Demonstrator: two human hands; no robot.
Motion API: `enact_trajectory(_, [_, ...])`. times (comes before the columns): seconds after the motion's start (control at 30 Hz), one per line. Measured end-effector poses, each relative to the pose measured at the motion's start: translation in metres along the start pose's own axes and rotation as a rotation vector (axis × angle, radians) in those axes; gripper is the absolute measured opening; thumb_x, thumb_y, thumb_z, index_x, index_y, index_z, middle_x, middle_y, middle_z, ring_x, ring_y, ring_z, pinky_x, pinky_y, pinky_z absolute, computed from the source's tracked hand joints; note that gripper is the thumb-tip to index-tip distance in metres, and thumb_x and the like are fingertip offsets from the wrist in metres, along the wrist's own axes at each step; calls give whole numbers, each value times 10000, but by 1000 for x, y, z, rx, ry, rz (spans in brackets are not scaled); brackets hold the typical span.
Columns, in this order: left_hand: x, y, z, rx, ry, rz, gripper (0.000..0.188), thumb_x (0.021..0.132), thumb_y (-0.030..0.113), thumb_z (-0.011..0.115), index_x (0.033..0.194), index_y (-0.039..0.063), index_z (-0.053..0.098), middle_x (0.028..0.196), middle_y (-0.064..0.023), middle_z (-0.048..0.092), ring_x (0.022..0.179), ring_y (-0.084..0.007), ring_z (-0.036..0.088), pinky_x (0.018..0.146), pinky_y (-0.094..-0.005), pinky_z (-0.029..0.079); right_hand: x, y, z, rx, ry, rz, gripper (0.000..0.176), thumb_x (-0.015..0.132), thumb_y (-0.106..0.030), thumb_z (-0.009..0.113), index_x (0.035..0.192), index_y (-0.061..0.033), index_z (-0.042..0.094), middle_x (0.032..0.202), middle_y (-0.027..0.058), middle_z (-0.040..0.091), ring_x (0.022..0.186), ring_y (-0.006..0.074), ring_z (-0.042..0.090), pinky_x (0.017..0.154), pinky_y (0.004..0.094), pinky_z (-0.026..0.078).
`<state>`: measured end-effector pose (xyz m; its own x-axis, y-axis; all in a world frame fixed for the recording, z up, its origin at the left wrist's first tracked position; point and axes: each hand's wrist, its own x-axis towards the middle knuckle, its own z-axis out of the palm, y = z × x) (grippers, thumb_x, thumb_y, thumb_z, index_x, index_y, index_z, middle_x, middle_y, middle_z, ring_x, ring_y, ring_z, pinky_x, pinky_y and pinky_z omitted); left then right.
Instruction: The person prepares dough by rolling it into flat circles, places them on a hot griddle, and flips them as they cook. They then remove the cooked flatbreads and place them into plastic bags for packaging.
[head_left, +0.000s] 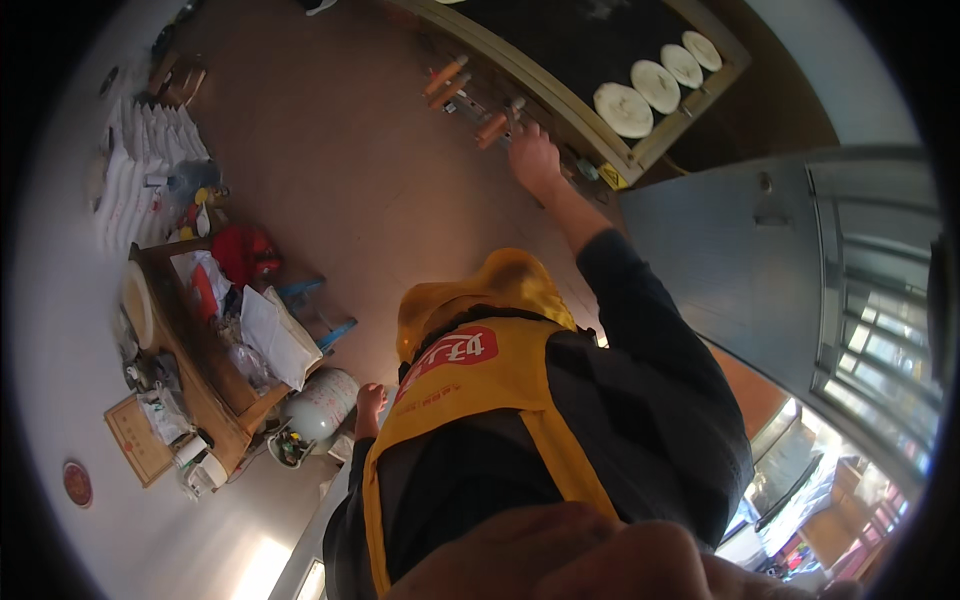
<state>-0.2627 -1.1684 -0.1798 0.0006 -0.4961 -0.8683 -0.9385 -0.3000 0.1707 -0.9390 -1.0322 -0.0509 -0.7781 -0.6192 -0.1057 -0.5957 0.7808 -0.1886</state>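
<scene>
My right arm reaches out to the front edge of a large griddle (562, 86). There my right hand (534, 154) has its fingers bent at a metal fitting beside a reddish-brown cylindrical handle (493, 130). The fingertips are partly hidden, so a firm grip cannot be made out. Farther along the same front is a pair of similar handles (447, 81). Several pale round dough flatbreads (624, 110) lie in a row on the griddle's dark plate. My left hand (371, 399) hangs low at my side, its fingers curled and nothing visible in them.
A grey metal door (712, 247) stands to the right. On the left are a wooden desk (202, 382) with bags on it, a gas cylinder (322, 405), a blue stool (337, 334) and stacked white sacks (139, 172). My yellow apron (480, 375) bulges forward below.
</scene>
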Motion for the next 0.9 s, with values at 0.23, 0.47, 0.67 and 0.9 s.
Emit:
enact_trajectory(0.23, [71, 30, -10, 17, -224, 485, 294, 1028, 271, 641, 1136, 11, 724, 867, -96, 706, 761, -176, 674, 637, -331, 524, 154, -37, 3, -107, -457, 45, 531, 886, -110, 769, 1362, -13, 556, 1401, 197, 543, 1251, 377, 615, 928, 454, 626])
enact_trajectory(0.47, [156, 226, -137, 184, -234, 249, 238, 1000, 266, 673, 1051, 41, 732, 802, -79, 689, 727, -191, 690, 651, -300, 551, 151, 4, 63, -211, -228, 122, 265, 903, -102, 693, 1154, -62, 618, 1208, 163, 617, 1122, 349, 688, 835, 433, 616])
enact_trajectory(0.67, [269, 451, -277, 770, 2, 475, 446, 951, 369, 641, 1252, 40, 664, 1232, -225, 700, 1190, -420, 631, 1014, -516, 506, 178, -85, 2, -218, -109, 364, 235, 929, -151, 655, 1146, -63, 632, 1179, 214, 629, 1108, 383, 674, 872, 502, 572])
enact_trajectory(0.9, [336, 731, -311, 610, 21, 934, 453, 950, 325, 682, 1306, 47, 647, 1163, -214, 731, 1103, -390, 687, 946, -478, 549, 312, -206, -23, 272, -76, 11, 388, 887, -167, 734, 1235, -41, 618, 1293, 220, 613, 1094, 454, 639, 909, 515, 553])
